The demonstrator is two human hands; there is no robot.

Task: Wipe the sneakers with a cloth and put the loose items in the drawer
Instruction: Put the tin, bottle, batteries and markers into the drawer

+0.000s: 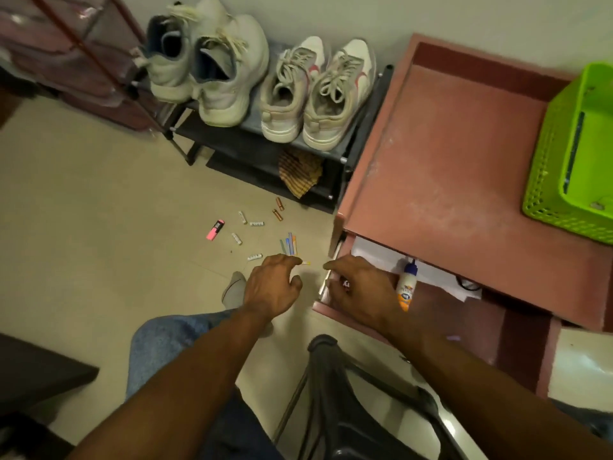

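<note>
My left hand [272, 287] hovers above the floor, fingers loosely curled, empty as far as I can see. Fingertips sit over the near end of the marker cluster [289, 244]; contact not clear.

My right hand [360, 290] is over the front edge of the open drawer [441, 280], fingers bent downward into it. Something with dark print shows under the fingers; can't tell what it is, or whether I'm gripping it.

Drawer is pulled out from under the reddish desk [447, 180]. Inside it: white paper lining and a glue bottle [407, 287], lying with its blue cap pointing to the back, just beside my right hand.

Loose items on the floor, between the shoe rack [361, 127] and my hands:
- pink highlighter [215, 230], off to the left
- white batteries [254, 257], several, scattered
- two copper-coloured batteries [278, 209] near the rack
- coloured markers bunched together

Sneakers: white pair [205, 64] and cream pair with red accents [315, 94] on the rack's top shelf, heels toward me. Cream pair looks dingy. The striped yellow-brown cloth [300, 174] lies crumpled on the lower shelf, under the cream pair.

Green basket [544, 194] sits on the desk, far right.
</note>
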